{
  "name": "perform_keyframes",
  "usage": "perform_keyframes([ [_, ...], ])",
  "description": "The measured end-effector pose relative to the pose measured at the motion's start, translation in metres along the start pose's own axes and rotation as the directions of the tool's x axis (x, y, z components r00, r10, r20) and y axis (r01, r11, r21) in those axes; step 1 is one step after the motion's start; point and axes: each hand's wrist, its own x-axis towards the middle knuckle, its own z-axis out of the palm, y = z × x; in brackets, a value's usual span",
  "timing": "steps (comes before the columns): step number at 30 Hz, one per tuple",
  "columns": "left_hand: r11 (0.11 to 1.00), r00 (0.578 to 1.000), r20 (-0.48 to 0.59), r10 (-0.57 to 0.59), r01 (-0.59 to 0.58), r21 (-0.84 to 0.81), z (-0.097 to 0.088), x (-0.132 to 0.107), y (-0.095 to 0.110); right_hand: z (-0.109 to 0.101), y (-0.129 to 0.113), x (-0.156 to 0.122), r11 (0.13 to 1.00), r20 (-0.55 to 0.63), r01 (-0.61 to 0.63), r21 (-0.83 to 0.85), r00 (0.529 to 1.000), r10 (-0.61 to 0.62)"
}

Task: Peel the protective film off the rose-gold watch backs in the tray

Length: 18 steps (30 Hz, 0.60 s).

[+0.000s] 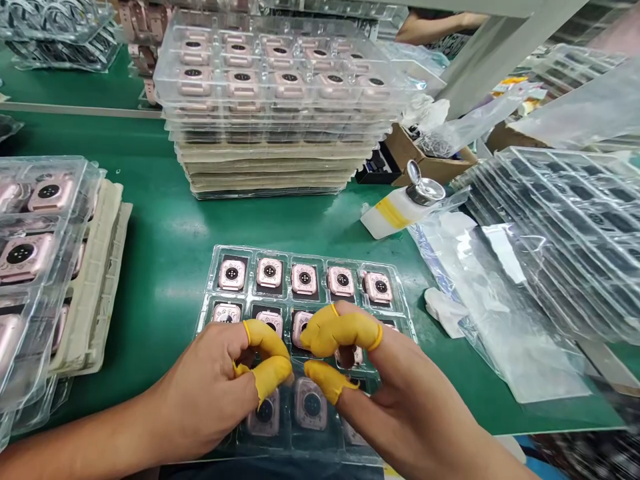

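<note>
A clear plastic tray (407,320) lies in front of me, with rows of pink smartwatch cases (305,279) set in its pockets, black sensor backs up. Over its middle, my left hand (210,380) pinches its yellow-cotted thumb and finger together; whatever may be between the tips is too small to make out. Just to the right, my right hand (380,367) has its yellow-cotted fingers curled above the watches and its thumb a little apart from them. No object shows in that gap. The tray's nearest watches look dim and hazy, and both hands partly cover the middle row.
Behind the tray rises a tall stack of filled clear trays (280,100). More trays (65,267) stand at left and black-filled trays (575,227) at right. A white bottle (395,210) with a metal lid, plastic bags (530,320) and a cardboard box (425,157) sit right. Another person's arm (435,28) shows behind.
</note>
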Motion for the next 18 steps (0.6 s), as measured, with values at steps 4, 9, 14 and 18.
perform_keyframes([
  [4,0.999,1.0,-0.002,0.0,0.0,-0.038,0.001,0.001,0.0,0.001,0.002,0.0,0.997,0.013,-0.077,0.031,0.997,0.076],
  [9,0.999,1.0,-0.013,0.007,-0.007,-0.042,0.001,0.001,0.007,0.005,0.002,0.001,0.993,0.01,0.116,-0.021,0.993,-0.116],
  [14,1.0,0.999,-0.038,-0.015,0.014,-0.014,0.0,0.001,0.014,-0.005,-0.004,0.001,0.972,0.007,0.214,-0.095,0.977,-0.215],
  [18,0.998,0.998,-0.049,-0.036,0.038,0.048,0.001,0.001,0.015,-0.026,0.005,0.011,0.999,0.014,-0.03,0.04,0.999,0.03],
])
